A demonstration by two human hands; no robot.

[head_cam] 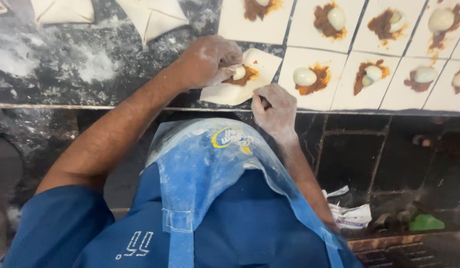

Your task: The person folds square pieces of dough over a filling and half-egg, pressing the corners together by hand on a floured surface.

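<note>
The left hand pinches the upper-left edge of a square dough sheet, fingers curled narrow over the fold. The right hand grips the sheet's lower-right corner at 4 o'clock, fingers closed on the dough. The sheet lies at the near edge of the dark, flour-dusted bench and carries brown filling with one peeled egg piece beside the left fingertips. To 3 o'clock, eight more dough squares show in two rows, some cut off by the frame edge; each carries brown filling and a pale egg piece, the nearest egg just beside the held sheet. At 11 o'clock, two fully visible folded parcels rest on the bench, with a third partly visible at the corner. A blue apron bears a round yellow-and-white emblem at its top. At 5 o'clock, below the bench, lie crumpled white wrappers and a green object.
</note>
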